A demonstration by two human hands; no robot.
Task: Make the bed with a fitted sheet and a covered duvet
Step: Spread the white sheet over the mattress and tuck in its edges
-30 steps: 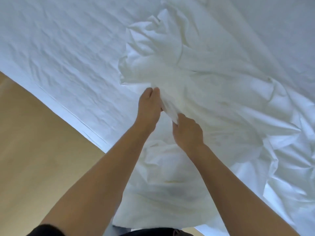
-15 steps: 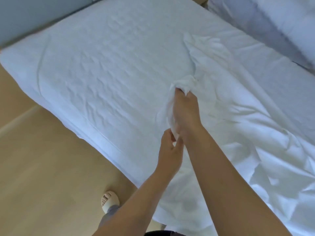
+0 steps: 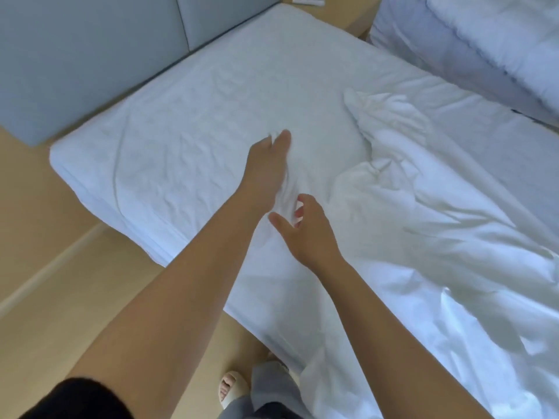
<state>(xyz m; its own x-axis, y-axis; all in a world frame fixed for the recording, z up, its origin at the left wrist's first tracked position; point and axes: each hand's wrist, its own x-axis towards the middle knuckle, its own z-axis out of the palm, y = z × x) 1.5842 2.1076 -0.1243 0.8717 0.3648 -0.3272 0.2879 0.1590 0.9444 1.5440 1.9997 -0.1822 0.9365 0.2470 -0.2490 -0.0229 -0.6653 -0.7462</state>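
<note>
**Fitted sheet** (image 3: 402, 189): white and crumpled. It lies over the mattress from the centre out to 4 o'clock and is bunched into a heap at 1 o'clock. Its lower part spills over the bed's near edge at 6 o'clock and hides that edge.

**Mattress** (image 3: 187, 125): quilted white top. It is uncovered by the sheet from the centre to its corner at 9 o'clock.

**Our left hand** (image 3: 267, 164): reaches across to the sheet's leading edge at the centre, back of the hand towards us. A scrap of white cloth shows at the fingertips. With the blur and the hidden fingers, we cannot tell whether the grip is clamped on the sheet or apart.

**Our right hand** (image 3: 305, 231): just at 5 o'clock of the left hand and over the same fold. The grip is apart, with the thumb spread wide and the fingers loosely bent. White cloth shows between the fingers, but nothing is plainly held.

**Padded panel** (image 3: 90, 55): grey-blue, standing against the mattress's far side from 9 to 11 o'clock.

**Wooden counter** (image 3: 348, 16): at 12 o'clock beyond the bed. A small white object (image 3: 308, 0) on it is too cropped to identify.

**Second bed** (image 3: 484, 40): at 2 o'clock, carrying white bedding, set apart from our mattress.

**Wooden floor** (image 3: 54, 267): pale, from 7 to 9 o'clock.

**Below us at 6 o'clock:** a pale slipper (image 3: 231, 388) and a grey trouser leg (image 3: 269, 385) beside the hanging sheet, and a black sleeve (image 3: 75, 400) at 7 o'clock.
</note>
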